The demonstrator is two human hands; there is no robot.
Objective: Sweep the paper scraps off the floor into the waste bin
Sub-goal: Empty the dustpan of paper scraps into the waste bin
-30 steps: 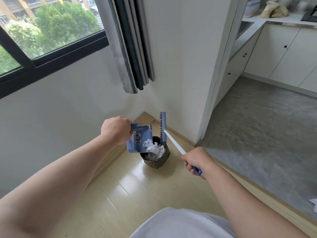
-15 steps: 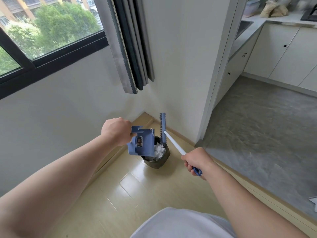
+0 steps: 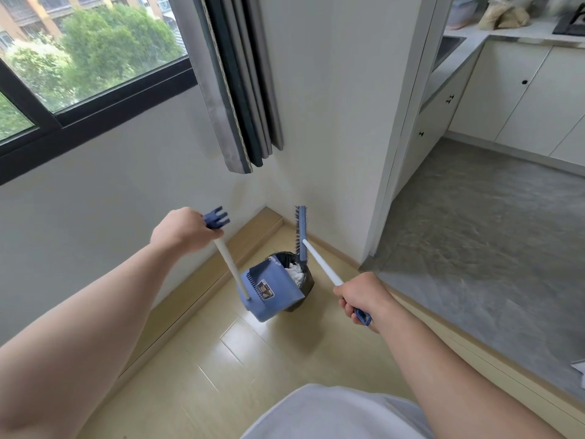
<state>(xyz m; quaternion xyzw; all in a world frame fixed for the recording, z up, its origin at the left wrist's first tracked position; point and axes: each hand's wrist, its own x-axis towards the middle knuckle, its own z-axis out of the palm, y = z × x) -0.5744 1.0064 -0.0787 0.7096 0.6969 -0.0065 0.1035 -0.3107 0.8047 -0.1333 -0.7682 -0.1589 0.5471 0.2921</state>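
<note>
Held the blue dustpan (image 3: 272, 288) just beside the waste bin (image 3: 309, 285) with the left grip (image 3: 182, 231) clamped on its handle; clasped the broom (image 3: 319, 264) in the right grip (image 3: 364, 299).

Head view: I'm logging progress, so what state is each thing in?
Dustpan, hangs tilted, its handle gripped by left hand.
Broom, gripped by right hand, head raised off floor.
Waste bin, upright, open, lined.
Paper scraps, inside bin.
Cabinet doors, shut.

Dustpan (image 3: 272, 289) and broom (image 3: 320, 265) crowd the waste bin (image 3: 309, 285) mouth.
</note>
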